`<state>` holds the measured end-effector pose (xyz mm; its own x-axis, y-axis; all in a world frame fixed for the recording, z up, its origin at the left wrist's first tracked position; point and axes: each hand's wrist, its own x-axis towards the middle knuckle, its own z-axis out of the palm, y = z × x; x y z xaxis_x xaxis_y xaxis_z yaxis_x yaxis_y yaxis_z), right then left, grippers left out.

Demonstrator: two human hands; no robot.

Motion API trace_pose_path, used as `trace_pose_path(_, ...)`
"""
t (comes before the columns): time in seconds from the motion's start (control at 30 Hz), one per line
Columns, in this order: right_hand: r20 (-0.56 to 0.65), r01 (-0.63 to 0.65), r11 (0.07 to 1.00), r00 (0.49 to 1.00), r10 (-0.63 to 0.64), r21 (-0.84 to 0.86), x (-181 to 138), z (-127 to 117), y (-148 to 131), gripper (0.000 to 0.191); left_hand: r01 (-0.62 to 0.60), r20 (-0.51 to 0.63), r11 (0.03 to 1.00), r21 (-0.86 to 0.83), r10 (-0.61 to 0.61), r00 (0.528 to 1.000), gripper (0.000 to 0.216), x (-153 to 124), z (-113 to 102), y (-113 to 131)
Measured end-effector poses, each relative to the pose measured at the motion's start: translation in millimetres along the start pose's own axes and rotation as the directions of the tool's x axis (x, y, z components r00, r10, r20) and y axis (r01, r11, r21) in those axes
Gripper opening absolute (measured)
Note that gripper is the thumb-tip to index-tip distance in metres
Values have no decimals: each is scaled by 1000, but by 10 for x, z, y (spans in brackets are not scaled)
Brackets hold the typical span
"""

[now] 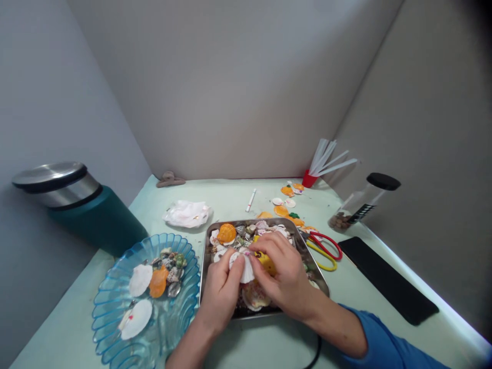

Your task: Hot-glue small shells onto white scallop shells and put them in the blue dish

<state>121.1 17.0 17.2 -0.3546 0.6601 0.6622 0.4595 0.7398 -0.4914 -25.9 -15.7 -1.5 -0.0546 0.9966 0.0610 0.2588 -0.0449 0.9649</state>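
Observation:
Over a metal tray (203,279) of mixed seashells, both of my hands meet at a white scallop shell (246,271). My left hand (222,287) pinches its left side between thumb and fingers. My right hand (282,274) is closed at its right edge, fingertips at a tiny pink spot near the top. A yellow object (266,262) shows behind the right fingers, mostly hidden, so its kind is unclear. An orange scallop shell (226,233) lies at the tray's back left.
Left are a scalloped blue dish (102,312) with shells and a teal bottle (96,215). Behind lie a crumpled white bag (187,213) and a white marker (251,200). Right are scissors (326,249), a black flat case (388,279), a clear jar (355,205) and a red cup (308,179) of white sticks.

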Motion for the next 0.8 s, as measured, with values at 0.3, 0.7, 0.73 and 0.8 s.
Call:
trace_pose_path(0.3, 7, 8, 999, 1000, -8, -32, 9, -9, -7, 7, 2, 29, 1000, 7, -2, 1000, 29, -4, -2, 10)
trace_pose_path(0.7, -17, -7, 999, 1000, 6, -48, 3, 14, 4, 7, 0, 65, 999, 35, -3, 998, 31, -16, 0, 32)
trace_pose_path(0.73, -16, -7, 999, 1000, 6, -47, 6, 14, 4, 6, 0, 64, 999, 39, -2, 998, 31, -14, 2, 28)
trace_pose_path(0.8, -10, -5, 999, 1000, 4, -45, 14, 13, 4, 6, 2, 62, 999, 43, -5, 998, 32, -8, 3, 21)
